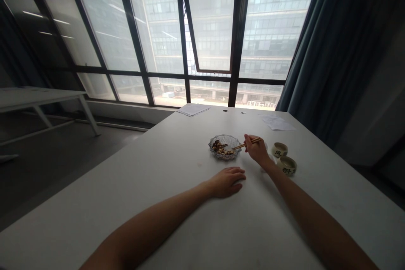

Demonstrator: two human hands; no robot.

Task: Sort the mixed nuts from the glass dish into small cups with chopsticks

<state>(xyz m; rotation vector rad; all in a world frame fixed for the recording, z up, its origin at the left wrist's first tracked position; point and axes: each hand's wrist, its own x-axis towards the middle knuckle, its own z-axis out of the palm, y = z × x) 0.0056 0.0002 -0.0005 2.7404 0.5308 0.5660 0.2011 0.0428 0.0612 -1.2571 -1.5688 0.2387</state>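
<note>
The right hand pinches 2 chopsticks in a firm, steady grip, tips reaching over the rim of a glass dish of brown nuts – 2 small cups sit just beside. The left hand lies relaxed and empty on the white table.

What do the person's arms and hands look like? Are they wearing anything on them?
The left hand and right hand are bare, with no gloves. The left forearm and right forearm show no sleeves, and no watch, bracelet or ring can be seen.
</note>
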